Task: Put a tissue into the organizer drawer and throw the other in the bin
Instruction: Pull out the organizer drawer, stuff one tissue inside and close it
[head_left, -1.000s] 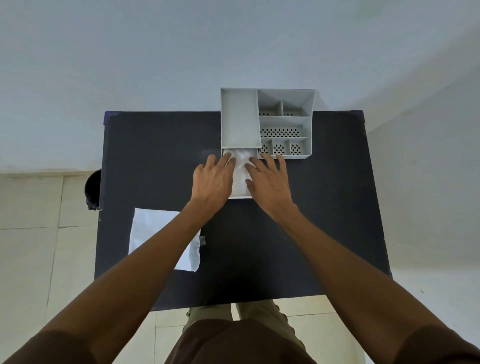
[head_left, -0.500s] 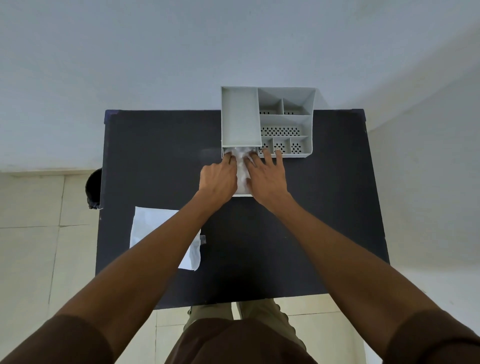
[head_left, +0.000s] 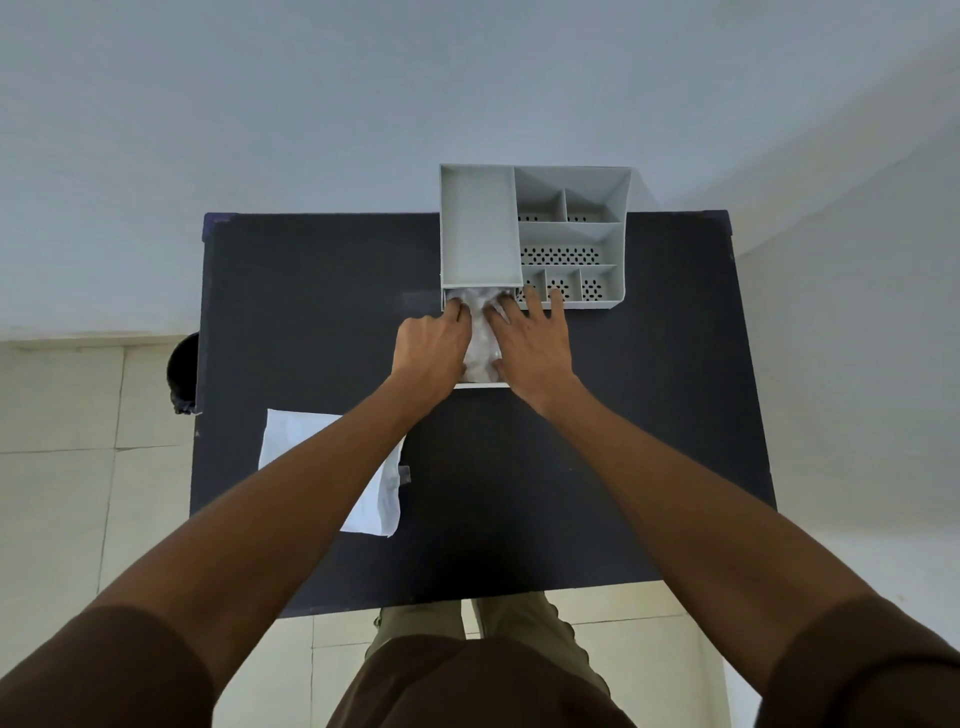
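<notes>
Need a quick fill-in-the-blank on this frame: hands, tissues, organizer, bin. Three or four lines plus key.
1. Both hands, left hand and right hand, press a crumpled white tissue into the organizer's open ____.
2. The grey plastic compartment organizer sits at the table's ____ edge.
3. The flat white tissue lies on the ____ tabletop.
4. The dark round bin stands on the floor to the table's ____.

Missing words: drawer; far; black; left

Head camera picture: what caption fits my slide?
Both hands press a tissue into the organizer drawer; another tissue waits.
</notes>
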